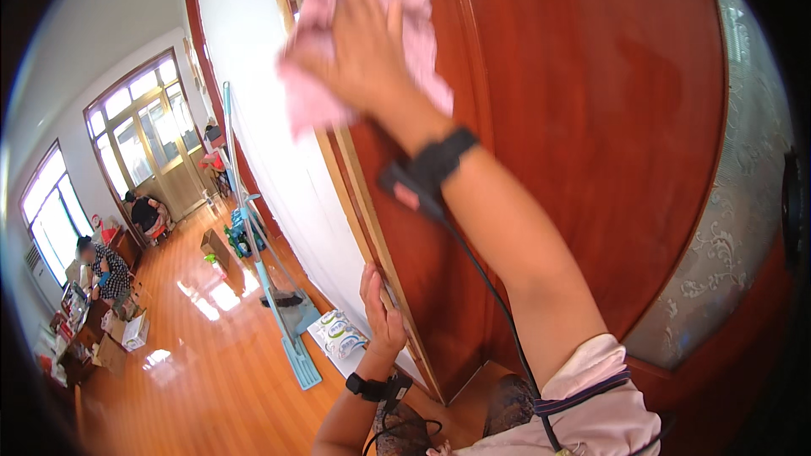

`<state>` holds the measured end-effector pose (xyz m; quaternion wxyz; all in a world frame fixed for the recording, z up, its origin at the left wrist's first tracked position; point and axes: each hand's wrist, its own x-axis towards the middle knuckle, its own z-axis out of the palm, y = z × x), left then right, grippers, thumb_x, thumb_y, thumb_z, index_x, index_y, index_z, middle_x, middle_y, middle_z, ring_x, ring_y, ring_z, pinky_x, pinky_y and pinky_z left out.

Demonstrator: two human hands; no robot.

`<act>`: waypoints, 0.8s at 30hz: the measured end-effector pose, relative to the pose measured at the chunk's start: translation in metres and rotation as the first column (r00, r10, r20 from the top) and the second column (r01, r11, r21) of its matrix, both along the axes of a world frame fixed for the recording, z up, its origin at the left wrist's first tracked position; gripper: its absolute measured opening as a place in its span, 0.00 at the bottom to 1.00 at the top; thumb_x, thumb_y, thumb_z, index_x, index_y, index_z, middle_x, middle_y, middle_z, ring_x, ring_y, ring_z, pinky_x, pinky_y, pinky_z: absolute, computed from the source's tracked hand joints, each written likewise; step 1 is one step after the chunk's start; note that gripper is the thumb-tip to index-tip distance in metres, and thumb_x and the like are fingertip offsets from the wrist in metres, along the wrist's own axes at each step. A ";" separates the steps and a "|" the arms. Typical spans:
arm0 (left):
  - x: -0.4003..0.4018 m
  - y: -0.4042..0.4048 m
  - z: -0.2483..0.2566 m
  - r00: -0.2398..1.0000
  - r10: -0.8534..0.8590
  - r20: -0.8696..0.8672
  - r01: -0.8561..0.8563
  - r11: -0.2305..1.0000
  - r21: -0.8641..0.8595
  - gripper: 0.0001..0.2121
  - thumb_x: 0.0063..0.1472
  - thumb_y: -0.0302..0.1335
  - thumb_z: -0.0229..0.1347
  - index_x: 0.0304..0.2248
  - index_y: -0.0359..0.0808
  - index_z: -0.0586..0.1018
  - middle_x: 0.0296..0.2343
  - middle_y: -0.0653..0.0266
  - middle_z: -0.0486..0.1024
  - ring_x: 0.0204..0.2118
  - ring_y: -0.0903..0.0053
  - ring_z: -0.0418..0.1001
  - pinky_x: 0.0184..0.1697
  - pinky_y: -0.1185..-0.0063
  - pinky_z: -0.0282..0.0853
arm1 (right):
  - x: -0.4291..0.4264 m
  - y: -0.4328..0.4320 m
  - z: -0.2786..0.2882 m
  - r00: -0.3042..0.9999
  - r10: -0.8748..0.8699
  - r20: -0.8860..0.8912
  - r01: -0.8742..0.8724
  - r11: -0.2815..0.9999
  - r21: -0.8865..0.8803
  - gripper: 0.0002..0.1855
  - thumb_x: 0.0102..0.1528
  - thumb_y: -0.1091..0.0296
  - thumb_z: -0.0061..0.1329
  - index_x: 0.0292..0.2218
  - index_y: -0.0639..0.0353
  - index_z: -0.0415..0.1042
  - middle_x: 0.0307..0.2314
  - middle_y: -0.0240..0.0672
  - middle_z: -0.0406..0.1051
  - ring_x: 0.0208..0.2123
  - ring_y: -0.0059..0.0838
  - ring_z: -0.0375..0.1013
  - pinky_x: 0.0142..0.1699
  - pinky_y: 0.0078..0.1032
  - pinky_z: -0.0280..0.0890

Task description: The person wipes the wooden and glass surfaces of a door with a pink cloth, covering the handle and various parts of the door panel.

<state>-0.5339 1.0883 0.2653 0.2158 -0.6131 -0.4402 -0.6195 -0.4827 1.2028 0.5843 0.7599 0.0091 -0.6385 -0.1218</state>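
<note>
My right hand (pixel 367 44) presses a pink cloth (pixel 421 44) flat against the upper part of a red-brown wooden door panel (pixel 570 107), near its left edge. The fingers are spread over the cloth, and hand and cloth are slightly blurred. Lower down, my left hand (pixel 382 323) rests with extended fingers against the light wooden trim (pixel 358 209) along the panel's edge. It holds nothing that I can see. A black strap with a small device and a cable sits on each wrist.
Beside the white wall stand a light blue flat mop (pixel 301 364) and a dustpan (pixel 307 316). A packet of wipes (pixel 339 332) lies on a white box near my left hand. Two people work farther off. A cardboard box (pixel 212 244) and bottles stand on the shiny wooden floor (pixel 209 386).
</note>
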 end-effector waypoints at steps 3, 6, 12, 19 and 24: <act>-0.005 -0.016 -0.017 0.996 0.087 -0.010 -0.088 0.990 -0.109 0.22 0.58 0.33 0.35 0.49 0.27 0.58 0.50 0.46 0.54 0.54 0.58 0.52 0.55 0.70 0.46 | -0.004 0.016 0.044 0.963 0.258 -0.082 -0.252 0.965 0.073 0.40 0.48 0.41 0.42 0.56 0.48 0.47 0.56 0.43 0.41 0.59 0.45 0.33 0.55 0.57 0.27; -0.023 -0.033 -0.044 0.980 0.131 0.153 -0.111 0.985 -0.135 0.20 0.59 0.31 0.35 0.47 0.28 0.62 0.49 0.47 0.57 0.52 0.58 0.54 0.55 0.70 0.47 | 0.004 0.008 0.012 0.995 0.092 0.040 -0.089 0.993 -0.074 0.37 0.48 0.39 0.37 0.44 0.69 0.63 0.53 0.51 0.47 0.57 0.49 0.41 0.56 0.51 0.29; -0.016 -0.037 -0.063 0.963 0.222 0.154 -0.199 0.968 -0.154 0.18 0.59 0.32 0.38 0.45 0.29 0.65 0.47 0.48 0.60 0.49 0.59 0.57 0.52 0.69 0.49 | 0.026 0.020 -0.191 0.958 0.088 0.272 -0.027 0.975 -0.219 0.36 0.49 0.55 0.40 0.50 0.76 0.50 0.52 0.59 0.44 0.56 0.57 0.39 0.56 0.53 0.29; -0.001 -0.045 -0.050 0.979 0.197 0.047 -0.185 0.964 -0.191 0.17 0.57 0.27 0.37 0.45 0.29 0.64 0.48 0.49 0.58 0.52 0.59 0.54 0.55 0.69 0.46 | 0.029 0.018 -0.273 0.933 0.114 0.340 -0.049 0.980 -0.192 0.35 0.51 0.48 0.37 0.48 0.73 0.56 0.51 0.63 0.42 0.55 0.62 0.37 0.55 0.56 0.29; -0.007 -0.062 -0.062 0.962 0.271 0.046 -0.251 0.934 -0.253 0.17 0.58 0.28 0.38 0.45 0.30 0.64 0.49 0.49 0.58 0.52 0.60 0.54 0.55 0.69 0.46 | 0.028 0.047 -0.088 0.986 0.046 0.160 -0.004 0.969 -0.249 0.31 0.52 0.47 0.37 0.47 0.67 0.60 0.53 0.56 0.42 0.57 0.52 0.38 0.57 0.50 0.29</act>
